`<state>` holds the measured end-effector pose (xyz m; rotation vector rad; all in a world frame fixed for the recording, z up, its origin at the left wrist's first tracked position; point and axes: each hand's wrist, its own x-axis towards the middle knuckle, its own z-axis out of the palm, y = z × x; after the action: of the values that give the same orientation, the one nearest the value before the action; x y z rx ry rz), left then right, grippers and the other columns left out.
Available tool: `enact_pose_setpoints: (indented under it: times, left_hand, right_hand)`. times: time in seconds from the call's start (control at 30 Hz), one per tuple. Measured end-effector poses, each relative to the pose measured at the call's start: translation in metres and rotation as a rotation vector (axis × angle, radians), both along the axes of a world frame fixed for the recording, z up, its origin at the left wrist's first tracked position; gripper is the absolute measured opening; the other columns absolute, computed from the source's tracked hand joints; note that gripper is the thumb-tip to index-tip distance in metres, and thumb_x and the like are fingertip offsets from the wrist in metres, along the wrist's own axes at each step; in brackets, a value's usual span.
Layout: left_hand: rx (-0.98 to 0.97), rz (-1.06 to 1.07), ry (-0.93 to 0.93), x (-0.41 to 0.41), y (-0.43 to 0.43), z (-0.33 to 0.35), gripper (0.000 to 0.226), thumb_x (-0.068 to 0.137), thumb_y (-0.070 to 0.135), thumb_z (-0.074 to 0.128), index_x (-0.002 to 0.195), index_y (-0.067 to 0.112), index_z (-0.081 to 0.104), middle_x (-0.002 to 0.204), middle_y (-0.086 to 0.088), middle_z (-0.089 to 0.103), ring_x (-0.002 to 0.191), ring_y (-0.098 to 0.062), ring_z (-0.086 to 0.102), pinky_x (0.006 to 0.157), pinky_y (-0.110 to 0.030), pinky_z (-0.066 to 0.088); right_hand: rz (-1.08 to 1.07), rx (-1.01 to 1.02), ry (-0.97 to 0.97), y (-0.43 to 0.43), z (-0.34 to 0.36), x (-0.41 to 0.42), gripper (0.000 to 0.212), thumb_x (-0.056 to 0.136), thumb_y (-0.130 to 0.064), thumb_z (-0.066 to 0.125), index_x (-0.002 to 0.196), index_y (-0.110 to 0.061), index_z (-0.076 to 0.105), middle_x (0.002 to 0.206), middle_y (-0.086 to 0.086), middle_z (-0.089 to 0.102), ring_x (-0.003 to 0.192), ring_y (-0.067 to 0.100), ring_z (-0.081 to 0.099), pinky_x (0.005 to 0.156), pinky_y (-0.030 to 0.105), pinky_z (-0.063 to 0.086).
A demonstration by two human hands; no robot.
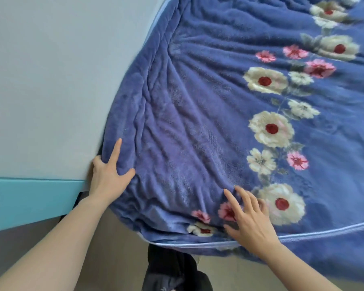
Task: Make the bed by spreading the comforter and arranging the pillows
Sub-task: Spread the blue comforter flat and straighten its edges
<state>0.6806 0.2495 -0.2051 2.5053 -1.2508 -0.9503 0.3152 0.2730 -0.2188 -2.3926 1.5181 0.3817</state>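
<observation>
Head view shows the comforter (pixel 219 106) spread over the bed corner by the wall (pixel 51 80), left hand (pixel 108 175) pinching its edge, right hand (pixel 248 219) flat, fingers apart; next, likely smoothing wrinkles.

Your left hand (pixel 108 175) is squeezed between comforter (pixel 198 122) corner and wall (pixel 51 80); hardly any gap there. Turquoise band (pixel 29 198) sits just below. Comforter top is open, floor (pixel 122 234) strip beneath free.

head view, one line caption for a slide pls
Left hand grips the plush blue floral comforter at the wall-side corner; right hand lies flat on it.
</observation>
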Motion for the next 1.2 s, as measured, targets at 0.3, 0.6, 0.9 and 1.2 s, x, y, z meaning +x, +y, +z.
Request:
enact_pose_setpoints:
  times: [0.3,0.6,0.9,1.2]
  left_hand:
    - [0.07,-0.291,-0.395,0.008,0.017,0.009,0.074,0.087,0.034,0.058,0.15,0.036,0.019,0.113,-0.026,0.06,0.1,-0.045,0.06,0.083,-0.046,0.047]
    - [0.533,-0.296,-0.374,0.009,0.036,-0.018,0.097,0.09,0.043,0.052,0.149,0.024,-0.023,0.143,-0.017,0.047,0.12,-0.036,0.054,0.096,-0.042,0.042]
    - [0.151,-0.241,-0.479,-0.019,0.009,-0.003,0.088,0.076,0.021,0.066,0.149,0.008,0.017,0.147,-0.023,0.019,0.115,-0.047,0.04,0.09,-0.053,0.042]
    - [0.415,-0.251,-0.451,-0.005,-0.053,-0.003,0.055,0.072,0.039,0.055,0.112,0.002,0.06,0.119,-0.021,0.061,0.11,-0.041,0.054,0.087,-0.038,0.044]
  right_hand:
    - [-0.258,0.003,-0.134,0.004,-0.007,0.015,0.029,0.046,-0.003,0.057,0.065,-0.016,0.041,0.062,0.007,0.054,0.06,0.034,0.054,0.049,0.032,0.031]
    - [-0.185,0.318,-0.043,0.04,-0.018,0.013,0.015,0.079,-0.024,0.06,0.091,-0.016,0.059,0.099,0.006,0.064,0.1,0.031,0.059,0.08,0.038,0.045]
    - [-0.246,0.151,0.236,0.033,-0.001,-0.084,0.014,0.069,-0.039,0.066,0.069,-0.026,0.062,0.074,-0.007,0.066,0.086,0.018,0.064,0.075,0.039,0.029]
    - [-0.304,0.433,0.327,0.093,-0.016,-0.154,0.023,0.063,-0.039,0.052,0.076,-0.027,0.065,0.074,-0.001,0.07,0.082,0.022,0.068,0.077,0.039,0.031]
